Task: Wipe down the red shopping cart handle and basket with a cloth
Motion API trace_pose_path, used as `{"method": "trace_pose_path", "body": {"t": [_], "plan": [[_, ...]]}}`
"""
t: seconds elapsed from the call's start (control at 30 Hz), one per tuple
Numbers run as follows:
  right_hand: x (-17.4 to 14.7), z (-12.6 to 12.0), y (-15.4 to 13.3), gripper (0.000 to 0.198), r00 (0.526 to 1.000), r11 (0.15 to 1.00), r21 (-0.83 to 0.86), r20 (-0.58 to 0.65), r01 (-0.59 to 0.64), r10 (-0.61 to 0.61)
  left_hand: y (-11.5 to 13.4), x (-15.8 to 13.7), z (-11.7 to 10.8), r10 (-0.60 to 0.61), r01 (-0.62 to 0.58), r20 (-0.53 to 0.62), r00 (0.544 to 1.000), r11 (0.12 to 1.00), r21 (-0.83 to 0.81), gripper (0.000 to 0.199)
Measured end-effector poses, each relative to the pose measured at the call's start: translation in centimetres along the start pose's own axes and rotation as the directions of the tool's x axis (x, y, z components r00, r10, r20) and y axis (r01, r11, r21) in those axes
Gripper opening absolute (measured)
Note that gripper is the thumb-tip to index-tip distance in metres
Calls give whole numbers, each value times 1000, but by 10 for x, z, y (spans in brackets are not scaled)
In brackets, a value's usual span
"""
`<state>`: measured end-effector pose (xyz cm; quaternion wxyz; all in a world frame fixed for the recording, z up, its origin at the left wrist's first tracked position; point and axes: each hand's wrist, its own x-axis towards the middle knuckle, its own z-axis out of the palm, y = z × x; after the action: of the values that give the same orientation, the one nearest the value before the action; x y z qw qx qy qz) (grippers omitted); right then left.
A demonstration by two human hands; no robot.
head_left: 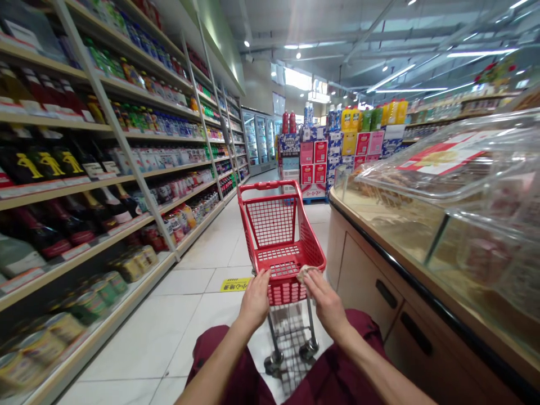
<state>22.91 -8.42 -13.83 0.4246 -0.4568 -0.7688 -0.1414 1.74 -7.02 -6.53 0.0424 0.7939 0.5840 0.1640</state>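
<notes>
A red plastic shopping cart (272, 225) stands in front of me, its handle on the far side. My left hand (256, 298) is closed on the near left corner of the basket, fingertips at the rim. A crumpled pale cloth (304, 272) is under the fingers of my right hand (323, 295), pressed against the near right rim of the basket. The basket's grid floor shows nothing lying on it. Below are the grey metal legs and dark caster wheels (273, 363), between my knees in dark red trousers.
Shelves of bottles and cans (160, 152) line the left side. On the right stands a counter (371, 270) with a dark edge and clear covers. Stacked drink boxes (314, 160) and glass-door fridges (259, 140) are ahead. A yellow sign (235, 284) lies on the tiled floor.
</notes>
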Motion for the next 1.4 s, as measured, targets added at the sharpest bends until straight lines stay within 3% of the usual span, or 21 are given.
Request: {"method": "trace_pose_path", "body": {"t": [0.17,0.37,0.53,0.6,0.73,0.83,0.97,1.23,1.4], "plan": [[-27,11,3,36,990,1000,-8,141,9,-8,2,-1,-3,25,-27,49,998,999,36,60],[-16,-10,26,40,992,991,-42,-28,-127,126,8,1,-3,-13,9,40,999,996,88,56],[-39,5,34,40,972,981,-78,142,-180,190,12,0,-5,-16,9,48,999,991,131,55],[-40,1,37,40,978,981,-67,95,-182,188,10,-1,-5,-8,0,53,999,990,141,56],[-12,-23,48,41,968,972,-18,-96,-234,232,9,-1,-3,-18,14,25,1000,989,149,54],[-6,-19,51,39,965,965,-37,-52,-260,258,10,-2,-3,-22,19,20,1000,989,147,54],[-30,1,45,40,964,977,-58,158,-207,213,9,-2,-3,-3,-2,34,999,989,150,54],[1,-13,24,40,987,988,14,-40,-157,157,14,-1,-5,-25,21,31,999,992,122,54],[-26,16,-7,38,989,997,31,138,-64,59,14,-3,-8,7,-10,26,1000,994,113,53]]}}
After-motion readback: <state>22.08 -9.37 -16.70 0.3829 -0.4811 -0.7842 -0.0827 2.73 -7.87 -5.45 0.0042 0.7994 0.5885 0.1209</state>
